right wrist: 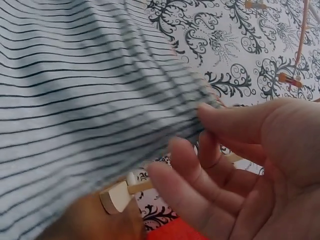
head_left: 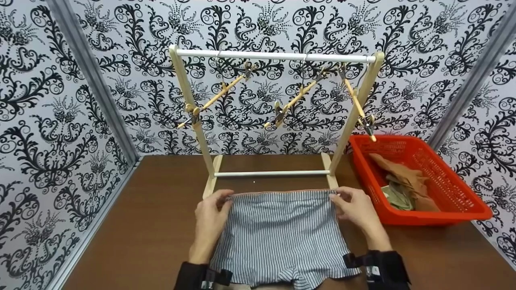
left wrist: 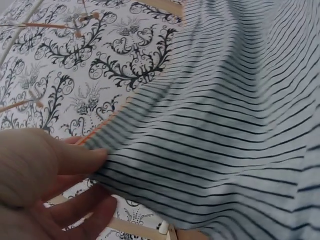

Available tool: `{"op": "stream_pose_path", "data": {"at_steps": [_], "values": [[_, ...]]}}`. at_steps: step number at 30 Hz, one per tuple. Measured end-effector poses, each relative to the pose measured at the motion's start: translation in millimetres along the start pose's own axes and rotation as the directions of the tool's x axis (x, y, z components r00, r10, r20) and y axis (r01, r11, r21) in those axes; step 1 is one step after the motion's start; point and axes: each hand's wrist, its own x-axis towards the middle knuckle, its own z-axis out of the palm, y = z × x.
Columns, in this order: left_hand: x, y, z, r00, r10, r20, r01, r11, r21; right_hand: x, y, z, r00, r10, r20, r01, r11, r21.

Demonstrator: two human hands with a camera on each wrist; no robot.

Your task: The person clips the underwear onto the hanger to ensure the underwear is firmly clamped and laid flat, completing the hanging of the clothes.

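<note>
A pair of striped shorts [head_left: 282, 233], pale with dark lines and an orange edge along the waistband, is stretched between both hands in front of the rack. My left hand [head_left: 213, 219] pinches the left waistband corner between thumb and fingers. At the opposite corner my right hand [head_left: 356, 209] pinches the waistband the same way. In the left wrist view the thumb of the left hand [left wrist: 55, 175] lies over the cloth. The right wrist view shows the right hand [right wrist: 235, 155] with its lower fingers loosely bent below the striped cloth [right wrist: 75, 105].
Behind the shorts stands a wooden rack with a white top rail [head_left: 274, 55]. Three wooden clip hangers hang from it, among them the left hanger [head_left: 221, 94], middle hanger [head_left: 298, 96] and right hanger [head_left: 354, 98]. A red basket [head_left: 435, 219] holding crumpled brown and green cloth [head_left: 403, 181] sits right.
</note>
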Motion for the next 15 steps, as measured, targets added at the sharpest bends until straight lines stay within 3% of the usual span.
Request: {"op": "stream_pose_path", "data": {"at_steps": [5,8,12,15], "values": [[4.3,2.4,8.1,0.988,0.062,-0.139,-0.064,0.998,-0.004,3,-2,3,0.998,0.024,-0.059,-0.017,0.992,0.128],[4.7,3.7,13.8,0.980,0.130,-0.152,-0.127,0.991,0.031,2,-2,3,1.000,0.009,-0.023,-0.007,0.994,0.108],[1.0,10.7,17.1,0.983,0.182,-0.039,-0.179,0.981,0.071,0,-2,5,0.986,-0.121,0.112,0.129,0.989,-0.070],[-3.7,19.4,15.5,0.975,0.175,0.140,-0.189,0.978,0.093,-2,-3,9,0.937,-0.214,0.276,0.266,0.950,-0.166]]}}
